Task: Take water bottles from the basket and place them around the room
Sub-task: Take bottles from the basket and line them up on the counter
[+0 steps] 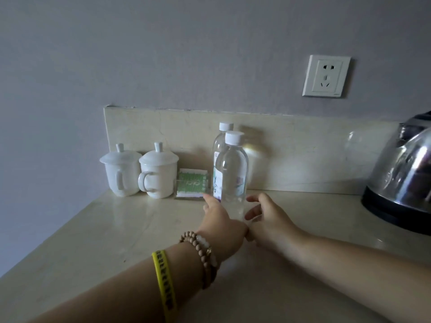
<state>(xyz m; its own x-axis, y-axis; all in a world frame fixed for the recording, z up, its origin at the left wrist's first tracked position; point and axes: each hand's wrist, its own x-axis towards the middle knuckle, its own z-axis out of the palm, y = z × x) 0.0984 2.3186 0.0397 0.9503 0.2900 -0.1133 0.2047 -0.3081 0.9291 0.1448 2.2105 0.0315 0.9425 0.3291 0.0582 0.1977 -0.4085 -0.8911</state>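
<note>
Two clear water bottles with white caps stand upright on the cream counter (116, 229), near the backsplash. The front bottle (233, 173) partly covers the rear bottle (220, 145). My left hand (221, 222), with bead bracelets and a yellow band on the wrist, reaches to the left side of the front bottle's base with fingers extended. My right hand (268, 217) hovers just right of that base, its fingers spread and slightly apart from the bottle. Neither hand clearly grips it. No basket is in view.
Two white lidded cups (121, 173) (158, 176) stand at the back left, with a clear box of green packets (192, 185) beside them. A steel kettle (401, 173) on a black base sits at the right. A wall socket (326, 76) is above.
</note>
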